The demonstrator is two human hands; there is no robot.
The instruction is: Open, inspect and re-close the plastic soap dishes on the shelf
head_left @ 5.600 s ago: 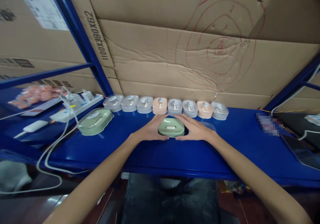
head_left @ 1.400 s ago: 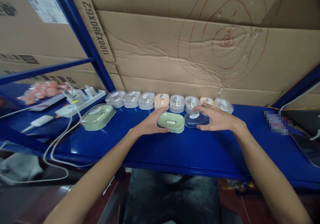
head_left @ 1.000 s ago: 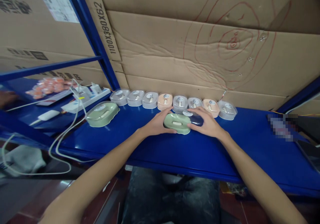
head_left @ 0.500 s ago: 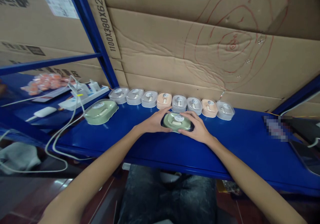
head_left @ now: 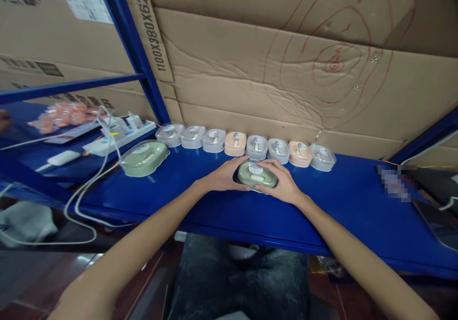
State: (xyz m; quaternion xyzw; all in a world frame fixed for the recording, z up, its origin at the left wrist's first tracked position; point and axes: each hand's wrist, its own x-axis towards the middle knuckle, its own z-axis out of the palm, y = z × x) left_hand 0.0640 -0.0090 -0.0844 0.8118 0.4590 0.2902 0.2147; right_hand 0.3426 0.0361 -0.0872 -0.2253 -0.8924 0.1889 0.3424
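Note:
A green plastic box (head_left: 258, 182) with a clear domed lid, a round label and a pale handle-like piece on top is between my two hands, low over the blue shelf. My left hand (head_left: 227, 176) curves round its left side, thumb at the front and fingers behind, with a dark gap by the palm. Around the right end, my right hand (head_left: 282, 181) is closed, its thumb on the front edge. Just behind my fingers stand grey lidded boxes (head_left: 256, 147) and a peach lidded box (head_left: 235, 143). The box's underside is hidden.
Several similar boxes line the cardboard wall (head_left: 222, 72). A larger green box (head_left: 145, 158) sits at left, near a white power strip (head_left: 119, 139) and loose cables. Bagged orange items (head_left: 64, 117) lie farther left. A dark device (head_left: 436, 220) is at right on the blue shelf (head_left: 339, 210).
The green box has turned slightly and shifted right, against my right palm. My left hand has stayed round its left side. The row of boxes has not moved.

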